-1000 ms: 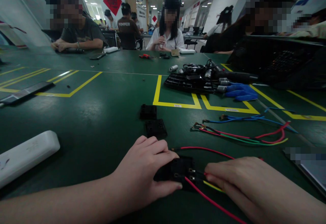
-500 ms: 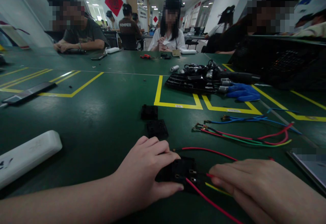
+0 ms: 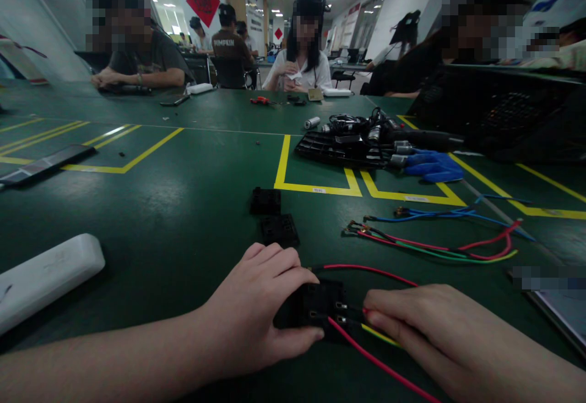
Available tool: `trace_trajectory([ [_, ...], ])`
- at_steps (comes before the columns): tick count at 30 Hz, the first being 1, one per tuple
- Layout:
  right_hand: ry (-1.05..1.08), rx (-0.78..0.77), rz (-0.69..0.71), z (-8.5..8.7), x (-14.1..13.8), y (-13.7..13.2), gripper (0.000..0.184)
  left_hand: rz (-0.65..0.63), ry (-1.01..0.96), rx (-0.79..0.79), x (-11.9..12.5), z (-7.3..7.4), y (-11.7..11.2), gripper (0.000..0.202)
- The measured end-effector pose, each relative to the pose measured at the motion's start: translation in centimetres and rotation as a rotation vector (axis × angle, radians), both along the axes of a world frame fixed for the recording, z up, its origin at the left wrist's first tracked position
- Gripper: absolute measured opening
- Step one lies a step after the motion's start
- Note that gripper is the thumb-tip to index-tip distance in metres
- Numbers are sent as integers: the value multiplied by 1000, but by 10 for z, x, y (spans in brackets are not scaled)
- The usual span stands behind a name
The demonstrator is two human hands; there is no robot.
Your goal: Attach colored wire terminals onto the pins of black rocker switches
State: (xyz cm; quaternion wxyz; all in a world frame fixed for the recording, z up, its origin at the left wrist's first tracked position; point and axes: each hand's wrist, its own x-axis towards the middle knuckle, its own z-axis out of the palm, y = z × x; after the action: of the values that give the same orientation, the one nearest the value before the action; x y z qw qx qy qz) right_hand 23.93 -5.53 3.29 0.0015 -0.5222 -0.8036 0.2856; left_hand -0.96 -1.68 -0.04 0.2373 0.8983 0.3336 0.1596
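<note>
My left hand (image 3: 263, 302) is closed around a black plastic socket block (image 3: 323, 299), thumb in front and fingers behind, steadying it on the green table. Metal terminals show on the block's right part. A red wire (image 3: 375, 357) runs from its front towards the lower right, and a yellow-green wire (image 3: 382, 335) extends from beside the block under my right hand. My right hand (image 3: 416, 326) pinches another red wire (image 3: 365, 312); its dark sleeved end points at an upper terminal, and contact is hard to make out. Behind lies a loose red wire (image 3: 366, 267).
Two more black blocks (image 3: 266, 201) lie beyond my left hand. Blue wires (image 3: 439, 214) and a red-green wire bundle (image 3: 425, 247) rest on the right. Farther back are a black tray of tools (image 3: 339, 149) and blue gloves (image 3: 433, 165). A white case (image 3: 55, 278) lies left; co-workers sit opposite.
My right hand has moved slightly left, bringing the red wire's end closer to the block. My left hand keeps its grip; the whole view has shifted a little.
</note>
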Motion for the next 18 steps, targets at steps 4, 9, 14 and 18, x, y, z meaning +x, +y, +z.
trace_trajectory([
  [4, 137, 15, -29, -1, -8, -3, 29, -12, -56, -6, 1, -2, 1, 35],
  [9, 266, -11, -53, 0, -18, -5, 28, -33, -81, -30, 1, -1, 0, 38],
  [14, 383, -128, -133, -1, -20, -5, 29, -54, -72, -50, -2, 0, 2, 44],
  [18, 384, -128, -195, -6, -20, -3, 31, -38, -51, -60, -2, -1, 3, 45],
])
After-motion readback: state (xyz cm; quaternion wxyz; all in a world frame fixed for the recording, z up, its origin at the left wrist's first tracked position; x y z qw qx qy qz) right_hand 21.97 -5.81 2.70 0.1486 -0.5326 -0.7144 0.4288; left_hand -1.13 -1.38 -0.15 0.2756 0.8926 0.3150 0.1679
